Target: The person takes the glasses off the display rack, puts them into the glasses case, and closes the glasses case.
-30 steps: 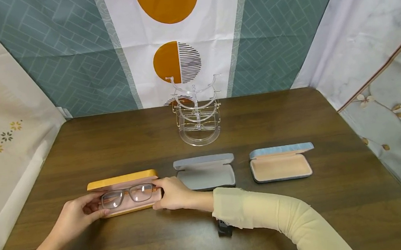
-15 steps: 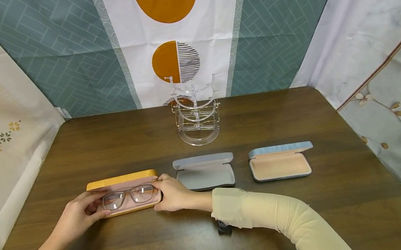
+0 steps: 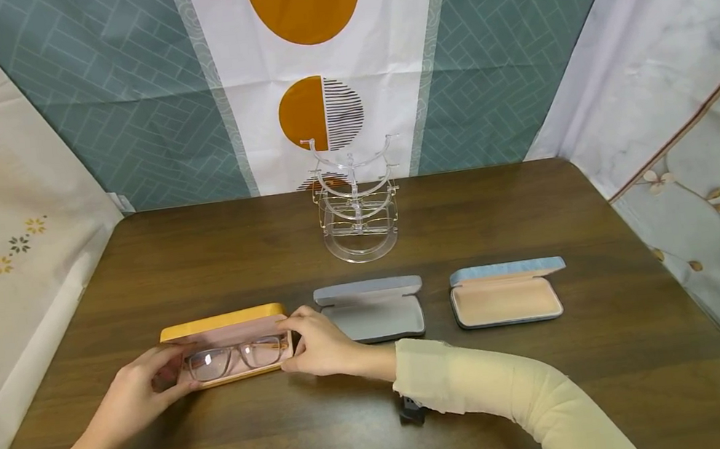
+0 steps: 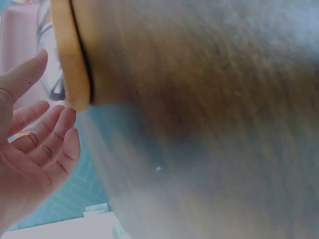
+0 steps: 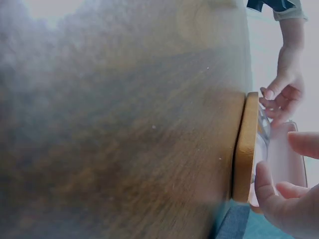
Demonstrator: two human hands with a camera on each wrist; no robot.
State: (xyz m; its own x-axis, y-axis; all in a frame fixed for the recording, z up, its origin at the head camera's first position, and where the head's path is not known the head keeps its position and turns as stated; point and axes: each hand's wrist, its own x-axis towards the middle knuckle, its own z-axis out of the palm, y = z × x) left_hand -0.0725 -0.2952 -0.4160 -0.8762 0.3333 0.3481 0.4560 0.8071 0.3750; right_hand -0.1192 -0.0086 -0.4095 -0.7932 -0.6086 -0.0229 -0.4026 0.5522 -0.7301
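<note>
A pair of glasses (image 3: 211, 364) with a translucent greyish frame lies inside an open yellow glasses case (image 3: 225, 321) with a pink lining. At the case's left end is my left hand (image 3: 137, 390), thumb toward the front and fingers toward the back. In the left wrist view its fingers are loosely bent beside the case's end, apart from the glasses. My right hand (image 3: 321, 342) is at the right end, index finger near the lid and thumb by the front corner. The right wrist view shows its thumb (image 5: 264, 184) against the case's rim, with nothing pinched.
A grey glasses case (image 3: 373, 318) stands open just right of my right hand. Farther right is an open blue case (image 3: 506, 302) with a beige lining. A clear tiered display stand (image 3: 362, 242) with thin-framed glasses is at the back. Beneath my right sleeve sits a small black object (image 3: 411, 411).
The glasses have gone down into the yellow case. My fingers have come off them at both ends, and the right hand has shifted slightly.
</note>
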